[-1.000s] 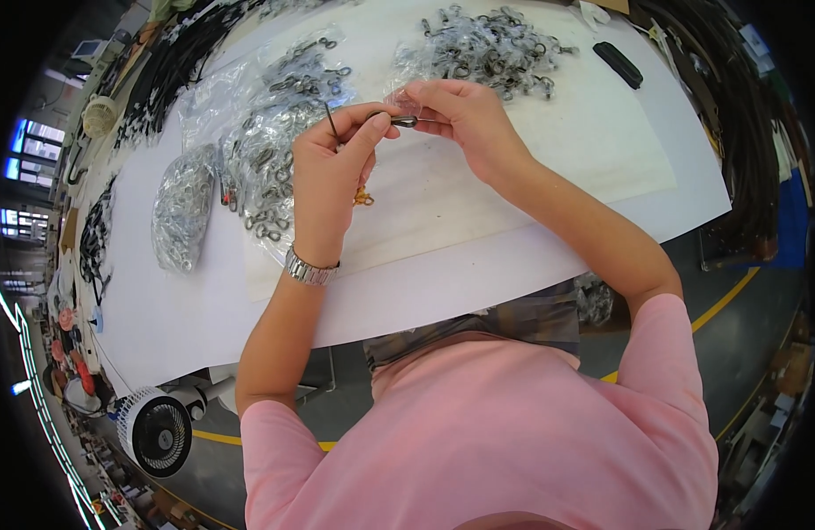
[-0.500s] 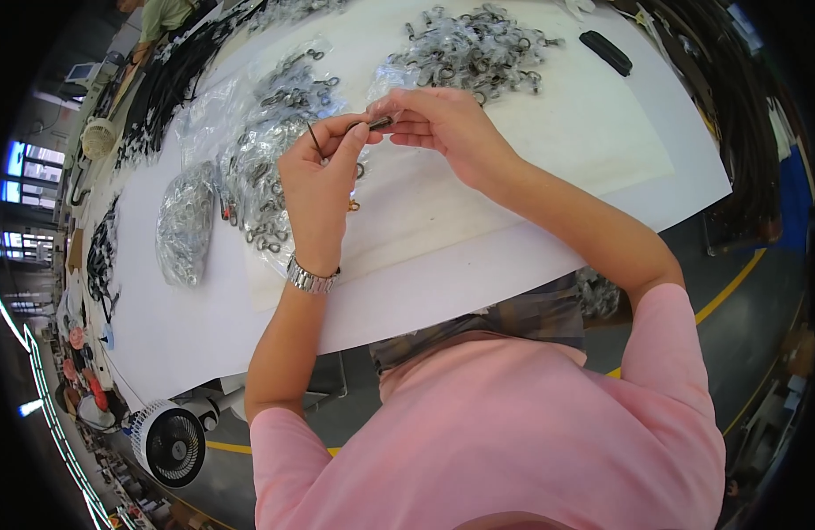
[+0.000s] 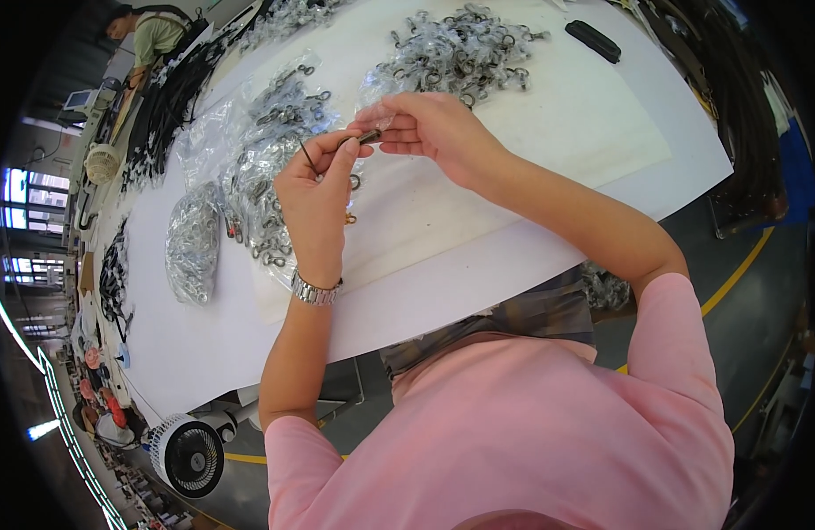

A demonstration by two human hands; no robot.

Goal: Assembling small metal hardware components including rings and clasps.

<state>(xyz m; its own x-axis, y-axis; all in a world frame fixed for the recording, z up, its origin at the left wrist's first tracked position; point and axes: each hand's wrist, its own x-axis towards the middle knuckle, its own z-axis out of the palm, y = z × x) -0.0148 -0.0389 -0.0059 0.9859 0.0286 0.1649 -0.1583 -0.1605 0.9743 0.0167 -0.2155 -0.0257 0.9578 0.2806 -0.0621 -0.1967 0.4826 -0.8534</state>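
Note:
Over the white-covered table, my left hand (image 3: 314,208) pinches a small dark metal fitting (image 3: 369,136) between thumb and fingers. A thin dark rod (image 3: 308,156) sticks up between the fingers of that hand. My right hand (image 3: 447,137) meets it from the right, its thumb and forefinger closed on a bit of clear plastic film (image 3: 373,117) by the fitting; its other fingers are loosely extended. Below and left of my left hand lies an opened clear bag (image 3: 257,190) of ringed metal fittings. Beyond my hands is a heap of plastic-wrapped metal fittings (image 3: 465,55).
A full clear bag (image 3: 192,247) lies on the table's left part. Black straps (image 3: 165,110) spread along the far left, near a seated person (image 3: 158,37). A slim black case (image 3: 593,41) rests at the far right. A fan (image 3: 188,457) stands at the lower left.
The view has shifted slightly, so more of the person at the far left shows. Both hands stay close together, with the fitting still in my left hand.

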